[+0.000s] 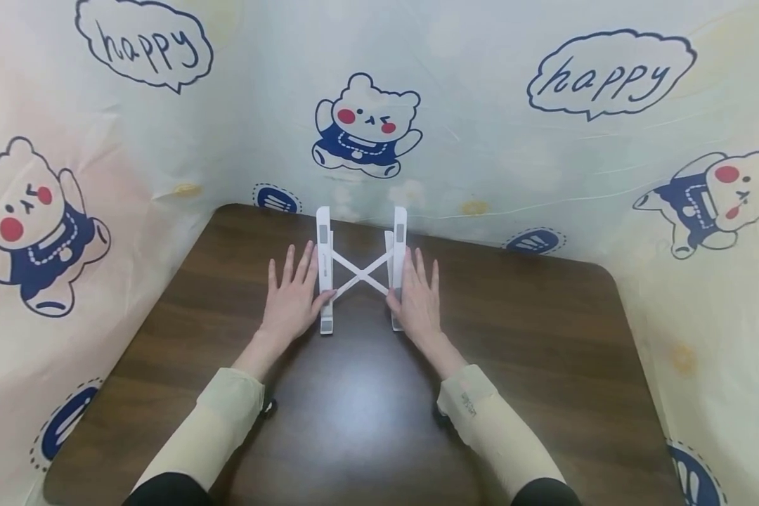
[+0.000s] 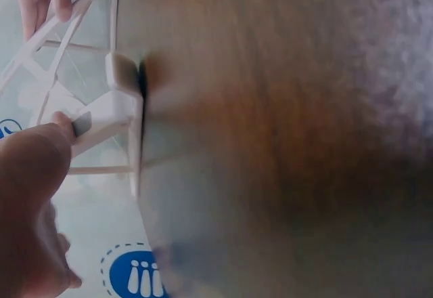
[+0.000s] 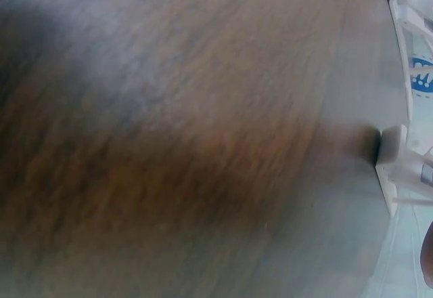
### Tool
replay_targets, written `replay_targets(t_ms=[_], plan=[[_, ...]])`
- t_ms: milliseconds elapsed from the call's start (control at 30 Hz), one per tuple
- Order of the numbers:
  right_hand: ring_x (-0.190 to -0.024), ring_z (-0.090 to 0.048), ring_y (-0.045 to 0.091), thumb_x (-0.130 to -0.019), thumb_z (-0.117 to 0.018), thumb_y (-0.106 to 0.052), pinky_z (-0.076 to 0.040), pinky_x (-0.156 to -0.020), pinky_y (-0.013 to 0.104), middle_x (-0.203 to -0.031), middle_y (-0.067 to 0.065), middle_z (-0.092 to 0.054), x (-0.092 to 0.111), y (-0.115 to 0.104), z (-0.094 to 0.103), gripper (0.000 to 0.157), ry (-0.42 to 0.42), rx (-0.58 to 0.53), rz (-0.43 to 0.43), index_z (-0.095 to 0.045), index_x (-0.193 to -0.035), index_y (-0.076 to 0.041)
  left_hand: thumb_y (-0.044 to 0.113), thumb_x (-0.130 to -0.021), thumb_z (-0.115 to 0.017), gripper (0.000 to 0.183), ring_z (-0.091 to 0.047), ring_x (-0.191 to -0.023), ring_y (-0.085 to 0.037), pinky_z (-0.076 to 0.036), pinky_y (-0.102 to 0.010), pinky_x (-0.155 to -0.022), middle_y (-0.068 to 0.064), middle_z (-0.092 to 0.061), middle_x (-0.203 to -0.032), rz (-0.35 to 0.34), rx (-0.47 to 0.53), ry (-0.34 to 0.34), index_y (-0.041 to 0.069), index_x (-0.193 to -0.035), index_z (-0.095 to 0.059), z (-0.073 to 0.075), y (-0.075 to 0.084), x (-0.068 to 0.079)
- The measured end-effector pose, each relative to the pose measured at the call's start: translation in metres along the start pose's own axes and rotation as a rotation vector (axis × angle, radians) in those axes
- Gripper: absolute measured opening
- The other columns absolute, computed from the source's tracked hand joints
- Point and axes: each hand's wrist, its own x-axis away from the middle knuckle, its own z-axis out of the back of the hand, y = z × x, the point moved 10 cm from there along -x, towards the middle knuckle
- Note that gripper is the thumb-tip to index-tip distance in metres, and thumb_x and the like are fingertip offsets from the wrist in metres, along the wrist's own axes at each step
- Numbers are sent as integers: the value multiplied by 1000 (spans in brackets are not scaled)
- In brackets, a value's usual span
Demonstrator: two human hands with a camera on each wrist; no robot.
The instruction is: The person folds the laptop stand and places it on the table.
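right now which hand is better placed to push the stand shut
Neither clearly: left hand lies flat against the stand's left rail, right hand flat against its right, so both look equally placed.

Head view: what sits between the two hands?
The white folding stand with crossed struts; left hand and right hand lie flat against its side rails, seen in the head view.

The head view looks forward and down from above onto the table [image 1: 544, 365], taking in both hands and the stand [image 1: 360, 270] at mid-distance. Each wrist view lies very close to the tabletop, skimming along it, blurred. All three share the stand's [image 2: 115, 105] white feet [image 3: 396, 166] and the wood surface.
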Motion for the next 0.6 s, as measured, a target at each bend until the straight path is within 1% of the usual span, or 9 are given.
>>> replay_targets(t_ms=[67, 200, 233, 333, 467, 533, 600], plan=[[-164, -43, 37, -92, -80, -22, -31, -133, 70, -160, 21, -60, 0, -1, -1, 94, -16, 20, 8, -33, -169, 5, 58, -109, -57, 97, -3, -174, -46, -6, -77, -136, -9, -2, -188, 6, -17, 22, 13, -178, -6, 1, -1, 2], [-166, -39, 36, -95, -81, -27, -28, -136, 67, -163, 18, -59, 0, -4, -3, 95, -61, 67, 3, -31, -170, 3, 59, -108, -59, 98, -2, -174, -45, -10, -77, -136, -11, -2, -188, 13, -40, 43, 14, -178, -8, 4, -2, 5], [-167, -37, 36, -96, -80, -27, -27, -137, 66, -165, 18, -57, 0, -3, -3, 95, -74, 67, -2, -30, -171, 3, 59, -108, -60, 98, -4, -174, -46, -12, -78, -135, -11, -3, -188, 11, -45, 50, 14, -178, -9, 4, -2, 5], [-169, -33, 36, -97, -79, -28, -26, -138, 65, -171, 17, -49, 2, 0, -5, 96, -92, 62, -10, -27, -172, 1, 58, -108, -60, 98, -5, -173, -46, -12, -77, -136, -12, -4, -188, 2, -44, 58, 12, -178, -10, 6, 1, 5], [-169, -32, 40, -95, -81, -28, -31, -136, 63, -177, 22, -38, 2, 3, -1, 95, -60, 71, 14, -31, -169, 5, 58, -108, -60, 98, -4, -174, -45, -9, -74, -137, -10, -3, -188, -22, -34, 64, 11, -178, -9, 6, 6, 2], [-168, -32, 42, -93, -83, -28, -33, -135, 63, -177, 24, -36, 2, 3, 3, 95, -33, 74, 28, -36, -167, 7, 57, -108, -62, 99, -3, -174, -43, -8, -72, -139, -10, -3, -188, -31, -36, 70, 10, -178, -10, 7, 8, 2], [-167, -33, 43, -91, -85, -29, -34, -135, 62, -177, 25, -36, 2, 3, 7, 94, -13, 80, 41, -40, -164, 8, 56, -107, -64, 99, -5, -174, -42, -9, -70, -139, -10, -4, -188, -40, -46, 85, 9, -177, -13, 8, 10, 1]])
